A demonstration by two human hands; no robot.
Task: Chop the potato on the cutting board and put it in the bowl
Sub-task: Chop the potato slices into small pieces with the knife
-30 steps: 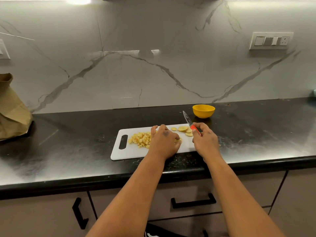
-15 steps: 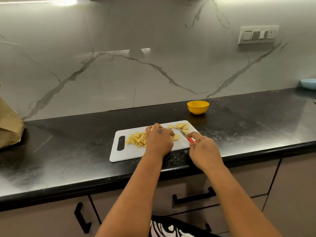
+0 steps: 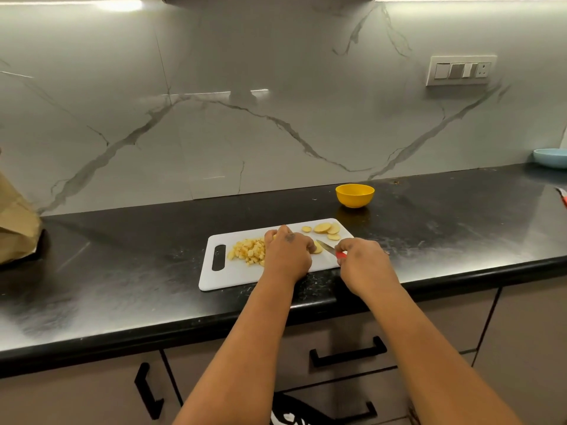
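white board (image 3: 233, 276) sits on the black counter (image 3: 122, 271). left hand (image 3: 287, 256) is curled over a potato slice (image 3: 318, 248) mid-board, holding it down. right hand (image 3: 363, 263) is clenched around the red handle of the knife (image 3: 329, 248), blade pointing at that slice. diced potato pile (image 3: 248, 256) sits just left of the left hand, a few more slices (image 3: 325, 230) at the board's far right corner. yellow bowl (image 3: 354, 195) is behind the board, apart from it
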